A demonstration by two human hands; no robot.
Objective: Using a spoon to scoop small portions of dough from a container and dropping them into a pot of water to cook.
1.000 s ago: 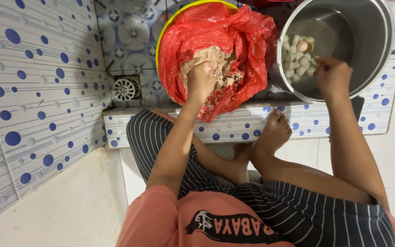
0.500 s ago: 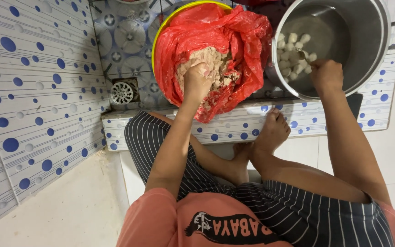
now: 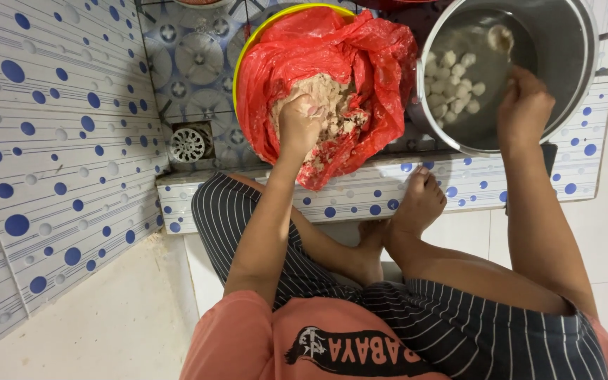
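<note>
Two hands are busy here. Nearest, the left hand [image 3: 298, 125] is clenched into the pale meat paste [image 3: 321, 105], squeezing a lump inside the red plastic bag [image 3: 360, 53] lining the yellow basin [image 3: 251, 42]. Further right, the right hand [image 3: 524, 105] hangs over the steel pot [image 3: 571, 49]; its grip is hidden. Beyond its knuckles, pale balls [image 3: 455, 81] float in the water.

Both arms are stretched forward from the shoulders, bare below short sleeves. The left hand [image 3: 298, 125] is seen from the back, wrist nearly straight, fingers curled down and closed into a loose fist. The right hand [image 3: 523, 105] is held further out and to the right, its back turned up, fingers bent inward; whether they are fully closed cannot be made out
</note>
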